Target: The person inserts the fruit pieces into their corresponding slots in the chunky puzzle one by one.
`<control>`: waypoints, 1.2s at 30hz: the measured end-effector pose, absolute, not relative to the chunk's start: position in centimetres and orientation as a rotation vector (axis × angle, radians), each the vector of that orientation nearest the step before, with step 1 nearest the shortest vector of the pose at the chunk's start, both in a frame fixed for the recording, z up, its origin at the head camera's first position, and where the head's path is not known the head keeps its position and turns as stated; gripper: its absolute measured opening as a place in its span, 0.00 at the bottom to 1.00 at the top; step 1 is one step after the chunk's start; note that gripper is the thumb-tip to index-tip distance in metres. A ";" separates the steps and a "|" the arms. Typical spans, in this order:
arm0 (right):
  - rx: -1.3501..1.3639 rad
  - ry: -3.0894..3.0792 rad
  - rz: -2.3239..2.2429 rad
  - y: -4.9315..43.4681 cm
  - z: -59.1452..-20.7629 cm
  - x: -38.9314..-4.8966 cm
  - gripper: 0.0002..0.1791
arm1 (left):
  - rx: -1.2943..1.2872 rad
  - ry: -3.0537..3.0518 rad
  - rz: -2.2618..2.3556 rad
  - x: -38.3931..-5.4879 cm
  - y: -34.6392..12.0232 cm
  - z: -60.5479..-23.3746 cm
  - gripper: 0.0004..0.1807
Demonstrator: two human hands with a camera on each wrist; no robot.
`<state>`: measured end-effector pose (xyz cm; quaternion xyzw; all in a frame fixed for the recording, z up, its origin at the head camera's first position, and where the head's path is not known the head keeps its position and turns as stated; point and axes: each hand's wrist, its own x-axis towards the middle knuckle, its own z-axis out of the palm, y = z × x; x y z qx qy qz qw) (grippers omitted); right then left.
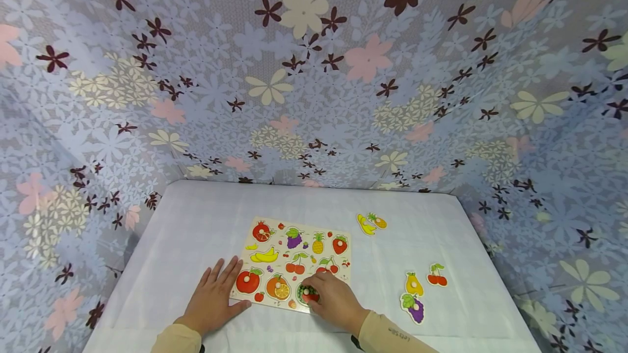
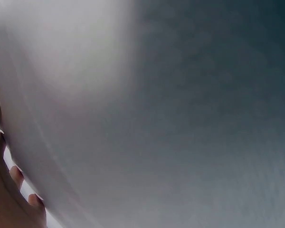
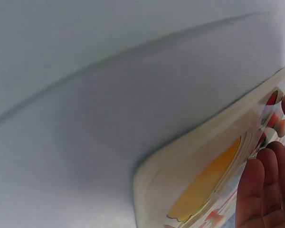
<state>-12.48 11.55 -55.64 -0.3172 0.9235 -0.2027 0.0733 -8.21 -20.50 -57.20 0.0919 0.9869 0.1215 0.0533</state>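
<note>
A wooden fruit puzzle board (image 1: pixel 275 222) lies on the white-covered table. My right hand (image 1: pixel 336 298) is over its near right part, thumb and fingers curled about the knob of a green-and-red watermelon piece (image 1: pixel 303 297). In the right wrist view the red knob (image 3: pixel 278 124) shows between thumb and fingers. My left hand (image 1: pixel 213 296) rests with fingers spread at the board's left edge, beside the apple piece (image 1: pixel 247 282). An orange piece (image 1: pixel 277 287) sits between the hands. Knobs also show on the pomegranate (image 1: pixel 261 231) and strawberry (image 1: pixel 339 244) pieces. The right hand hides the board's near right corner.
Loose banana (image 1: pixel 366 224) and pineapple (image 1: pixel 378 221) pieces lie beyond the board to the right. Nearer on that side are a pear piece (image 1: pixel 414 285), a grape piece (image 1: pixel 413 308) and a cherry piece (image 1: pixel 437 277). Flowered cloth (image 1: pixel 314 124) hangs around the table.
</note>
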 end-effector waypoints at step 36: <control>-0.822 2.764 -0.749 15.0 -54.2 -14.4 0.21 | 0.302 2.997 0.353 -8.3 -20.6 -57.2 0.54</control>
